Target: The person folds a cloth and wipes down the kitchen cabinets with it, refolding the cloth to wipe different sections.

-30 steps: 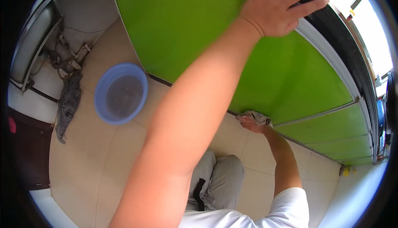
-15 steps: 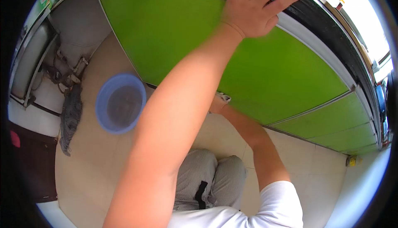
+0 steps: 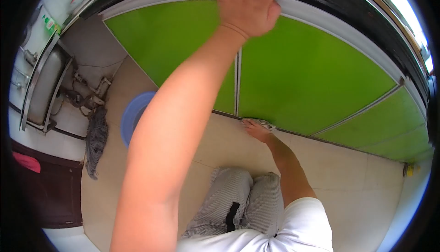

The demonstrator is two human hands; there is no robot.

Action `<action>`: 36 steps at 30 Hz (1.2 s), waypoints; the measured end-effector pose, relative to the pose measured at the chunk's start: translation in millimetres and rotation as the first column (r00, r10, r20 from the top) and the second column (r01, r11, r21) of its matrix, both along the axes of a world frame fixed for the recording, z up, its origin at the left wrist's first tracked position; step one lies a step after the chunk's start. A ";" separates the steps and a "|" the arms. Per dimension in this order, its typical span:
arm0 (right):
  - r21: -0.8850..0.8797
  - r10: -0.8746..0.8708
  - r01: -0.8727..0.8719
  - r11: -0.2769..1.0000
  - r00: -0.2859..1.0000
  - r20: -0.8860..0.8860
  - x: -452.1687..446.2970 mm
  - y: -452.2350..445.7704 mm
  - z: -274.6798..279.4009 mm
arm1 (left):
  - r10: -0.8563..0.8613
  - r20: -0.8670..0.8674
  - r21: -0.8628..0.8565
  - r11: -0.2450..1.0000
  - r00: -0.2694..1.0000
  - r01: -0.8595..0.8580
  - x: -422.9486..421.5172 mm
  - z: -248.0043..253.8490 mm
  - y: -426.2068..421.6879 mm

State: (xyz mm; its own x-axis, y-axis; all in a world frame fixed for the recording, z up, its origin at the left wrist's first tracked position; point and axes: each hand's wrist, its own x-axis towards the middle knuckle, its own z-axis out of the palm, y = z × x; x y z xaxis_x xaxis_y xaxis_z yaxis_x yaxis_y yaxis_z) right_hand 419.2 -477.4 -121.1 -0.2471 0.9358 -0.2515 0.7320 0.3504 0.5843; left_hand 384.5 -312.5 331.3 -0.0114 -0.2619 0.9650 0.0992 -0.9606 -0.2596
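My left hand (image 3: 247,5) rests high on the black counter edge (image 3: 316,6), fingers spread, holding nothing. Down at floor level, my right hand (image 3: 257,130) is closed over a pale cloth (image 3: 267,124), against the bottom edge of the green cabinet door (image 3: 311,73). Part of the cloth is hidden under the fingers. My left forearm crosses the view and covers part of the blue basin (image 3: 130,107) on the floor.
On the left a grey mop head (image 3: 96,137) hangs near pipes under a metal sink (image 3: 43,87). A dark brown door panel (image 3: 48,192) with a pink cloth (image 3: 26,161) stands lower left. A small yellow item (image 3: 410,170) lies at the cabinet's right end.
The view has shifted, so the basin and sink appear farther right. My left hand has moved left along the counter edge. My right hand and the cloth now show clear of my left forearm.
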 end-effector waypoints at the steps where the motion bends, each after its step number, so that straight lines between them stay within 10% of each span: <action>1: 0.032 -0.019 0.019 0.999 1.000 -0.001 7.9 -24.2 0.7 | 0.031 -0.038 -0.027 0.999 0.999 -0.032 -5.4 0.7 -3.7; 8: -0.147 -0.307 0.282 0.948 0.931 -0.196 64.8 -187.2 69.3 | 0.054 -0.051 -0.043 0.997 0.997 -0.056 -7.9 1.2 -5.6; 17: 0.090 -0.358 0.423 0.902 0.847 -0.393 71.6 -221.1 41.9 | 0.064 -0.014 0.025 0.998 0.998 -0.063 -4.6 2.1 -6.3; 23: 0.267 -0.276 0.797 0.542 0.469 -0.839 18.3 -221.4 -17.0 | 0.141 -0.031 0.027 0.990 0.990 -0.140 -4.5 -0.9 -3.5; 27: 0.147 -0.105 0.960 0.237 0.176 -0.979 -16.5 -205.7 -17.5 | -0.114 -0.036 0.007 0.993 0.993 0.115 -13.3 -16.0 -20.3; 31: 0.007 -0.082 0.993 -0.114 -0.002 -0.997 -42.3 -189.1 -25.5 | -0.393 -0.294 -0.333 0.897 0.871 0.292 -58.2 -163.5 -78.1; 33: -0.006 -0.144 0.980 -0.198 -0.035 -0.989 -40.3 -183.1 -28.8 | -0.560 -0.564 -0.624 0.771 0.607 0.131 -63.6 -243.9 -116.0; 36: -0.112 -0.331 0.979 -0.168 -0.163 -0.930 -32.6 -185.4 -35.4 | -0.842 -0.477 -0.879 0.465 0.252 -0.107 -85.4 -347.3 -147.8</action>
